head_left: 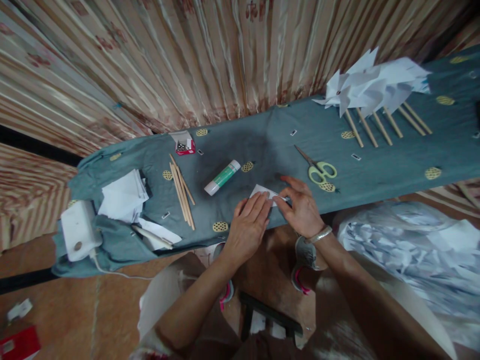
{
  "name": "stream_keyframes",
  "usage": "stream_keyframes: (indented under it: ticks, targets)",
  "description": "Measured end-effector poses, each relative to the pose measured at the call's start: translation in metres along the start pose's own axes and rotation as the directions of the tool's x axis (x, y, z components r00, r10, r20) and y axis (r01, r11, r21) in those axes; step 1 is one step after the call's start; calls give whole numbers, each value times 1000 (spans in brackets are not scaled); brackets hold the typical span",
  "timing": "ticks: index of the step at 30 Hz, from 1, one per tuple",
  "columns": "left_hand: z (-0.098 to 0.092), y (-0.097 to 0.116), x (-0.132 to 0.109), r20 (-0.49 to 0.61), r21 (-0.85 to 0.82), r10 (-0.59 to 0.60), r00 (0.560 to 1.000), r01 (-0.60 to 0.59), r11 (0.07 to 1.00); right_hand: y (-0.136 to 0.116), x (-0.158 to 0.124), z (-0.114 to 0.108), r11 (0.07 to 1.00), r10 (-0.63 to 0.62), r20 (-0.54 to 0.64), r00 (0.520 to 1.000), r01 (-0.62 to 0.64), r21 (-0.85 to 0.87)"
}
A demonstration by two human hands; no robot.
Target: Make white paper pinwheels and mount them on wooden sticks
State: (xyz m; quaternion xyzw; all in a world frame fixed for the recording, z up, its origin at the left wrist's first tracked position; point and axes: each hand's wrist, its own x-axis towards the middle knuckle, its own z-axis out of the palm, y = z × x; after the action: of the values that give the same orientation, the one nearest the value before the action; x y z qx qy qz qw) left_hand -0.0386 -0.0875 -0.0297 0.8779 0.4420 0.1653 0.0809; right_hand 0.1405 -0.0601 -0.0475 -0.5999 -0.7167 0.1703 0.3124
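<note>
A small folded white paper (258,189) lies at the table's front edge. My left hand (250,222) rests flat on it, fingers stretched out. At the paper's right corner is my right hand (302,206), thumb touching the edge and fingers apart from the thumb. Just beyond my hands are a green and white glue stick (223,177) on the left and scissors with light green handles (321,172) on the right. Several wooden sticks (181,192) lie farther left, near a red box of small metal pins (185,146).
Several white paper pinwheels (378,82) on sticks lie at the back right. A stack of white paper (125,195), a pen (152,237) and a white device with a cable (79,231) are at left. A plastic bag of paper pieces (408,255) stands at the front right.
</note>
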Motion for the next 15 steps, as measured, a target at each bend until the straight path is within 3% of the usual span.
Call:
stream_keyframes:
  ticks: [4, 15]
  targets:
    - [8, 2, -2, 67, 15, -12, 998, 11, 1000, 1, 0, 1, 1000, 3, -4, 1000, -3, -8]
    - [9, 0, -3, 101, 52, -18, 995, 13, 999, -4, 0, 1, 999, 27, -6, 1000, -27, -26]
